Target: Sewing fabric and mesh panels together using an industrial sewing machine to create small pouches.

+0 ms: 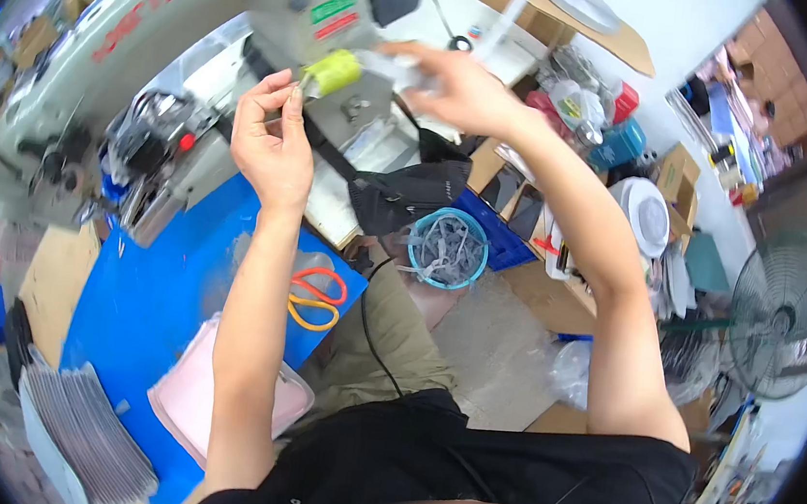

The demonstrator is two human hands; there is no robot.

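Because easy reach presumably matters, scissors (319,299) lie handles-outward near edge of blue worktop (136,304). Left hand (276,147): thumb and fingertips pinched together beside yellow-green thread spool (333,72), perhaps for fine control. Right hand (463,93): apart, across spool, blurred; grip cannot be told. Beyond: grey sewing machine (120,69).

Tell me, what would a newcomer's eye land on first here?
Probably the big bright-blue sheet at the left, with the scissors showing orange and yellow handles near its right edge. Next comes the lime-green roll at the upper middle, between the left hand and the blurred right hand. The large pale machine filling the upper left stands out too.
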